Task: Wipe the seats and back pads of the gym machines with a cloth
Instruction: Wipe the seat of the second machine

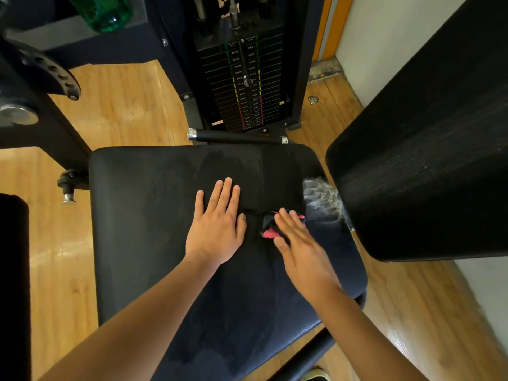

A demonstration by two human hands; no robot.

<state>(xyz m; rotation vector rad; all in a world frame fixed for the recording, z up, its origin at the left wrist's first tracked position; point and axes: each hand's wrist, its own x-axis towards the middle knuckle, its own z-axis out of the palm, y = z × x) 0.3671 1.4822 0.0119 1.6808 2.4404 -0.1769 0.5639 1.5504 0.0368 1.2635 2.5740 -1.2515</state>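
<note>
A wide black padded seat [154, 215] fills the middle of the head view. My left hand [217, 226] lies flat on it with fingers straight and spread. A dark cloth with pink patches [268, 229] is bunched on the seat just right of that hand. My right hand [295, 237] presses on the cloth with fingers extended; the hand is motion-blurred. A black back pad [428, 160] rises tilted at the right, close to the seat's right edge.
A weight stack with coloured labels [244, 83] stands behind the seat, with a black handle bar [236, 136] across its base. A green bottle [107, 12] sits at top left. Machine frame parts [33, 86] flank the left. The floor [123, 105] is wood.
</note>
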